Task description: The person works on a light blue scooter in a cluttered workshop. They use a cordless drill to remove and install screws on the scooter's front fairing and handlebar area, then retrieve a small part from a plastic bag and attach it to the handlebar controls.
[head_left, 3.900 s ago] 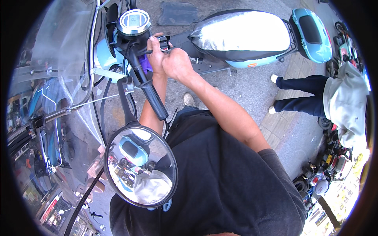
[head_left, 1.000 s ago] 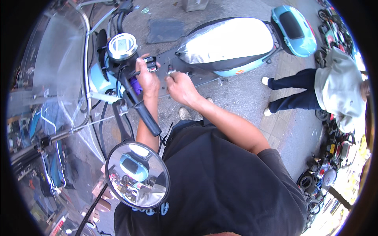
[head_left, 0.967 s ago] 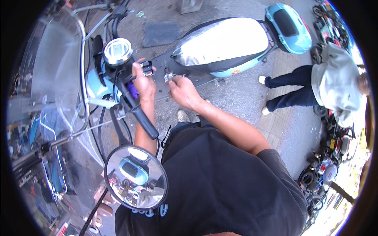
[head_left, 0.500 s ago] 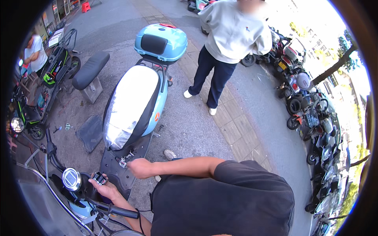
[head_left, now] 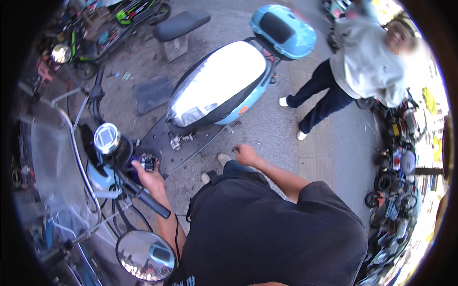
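A light blue scooter [head_left: 234,116] with a silver seat cover [head_left: 224,74] stands in front of me. Beside its round display [head_left: 107,138] and steering column, my left hand [head_left: 151,180] is closed around a small black part [head_left: 149,164] with a shiny rim; its exact kind is unclear. My right hand [head_left: 247,155] is off the scooter's right side, above the pavement near my shoes. Its fingers are curled, with a small dark spot at their tips too small to name. Small metal parts [head_left: 181,140] lie on the dark footboard [head_left: 193,145].
A handlebar grip [head_left: 151,202] and a round mirror [head_left: 145,256] are close to my left forearm. A clear windshield [head_left: 57,157] is at left. Beyond are a detached seat [head_left: 181,25], a dark mat [head_left: 152,94], a standing person [head_left: 365,62] and parked scooters [head_left: 396,190].
My right hand has moved right, away from the metal parts on the footboard. My left hand still holds the black part near the steering column. The view has turned.
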Demonstrator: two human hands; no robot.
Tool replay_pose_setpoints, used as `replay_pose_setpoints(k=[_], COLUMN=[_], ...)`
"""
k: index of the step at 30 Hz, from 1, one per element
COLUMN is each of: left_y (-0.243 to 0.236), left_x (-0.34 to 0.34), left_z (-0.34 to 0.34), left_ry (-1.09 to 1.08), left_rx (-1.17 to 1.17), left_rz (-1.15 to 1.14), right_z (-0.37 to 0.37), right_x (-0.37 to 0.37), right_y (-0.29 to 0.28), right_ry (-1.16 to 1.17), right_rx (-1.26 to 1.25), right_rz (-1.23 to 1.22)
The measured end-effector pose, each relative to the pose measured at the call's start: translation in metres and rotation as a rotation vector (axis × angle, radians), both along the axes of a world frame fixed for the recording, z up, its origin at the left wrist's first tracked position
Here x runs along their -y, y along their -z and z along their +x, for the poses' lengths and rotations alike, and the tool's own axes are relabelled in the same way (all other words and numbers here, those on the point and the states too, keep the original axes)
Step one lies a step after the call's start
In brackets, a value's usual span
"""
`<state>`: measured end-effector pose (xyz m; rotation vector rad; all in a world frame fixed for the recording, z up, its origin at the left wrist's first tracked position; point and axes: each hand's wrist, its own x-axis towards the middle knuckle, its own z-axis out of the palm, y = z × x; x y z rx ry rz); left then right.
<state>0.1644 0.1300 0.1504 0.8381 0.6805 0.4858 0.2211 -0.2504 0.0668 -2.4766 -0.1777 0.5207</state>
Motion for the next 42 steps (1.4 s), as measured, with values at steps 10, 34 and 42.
replay_pose_setpoints(k=[10,34,42], left_y=[-0.019,0.003,-0.006], left_x=[0.034,0.048,0.037], left_z=[-0.034,-0.035,-0.046], left_ry=[-0.044,-0.333,-0.172], left_rx=[0.03,-0.222,-0.302], left_rz=[0.275,0.582,0.732], right_z=[0.184,0.235,0.059], right_x=[-0.007,-0.081,-0.073], right_y=[0.0,-0.12,-0.382], right_ry=[0.048,-0.436,-1.313], right_rx=[0.433,0.463,0.698], right_rz=[-0.093,0.222,1.037])
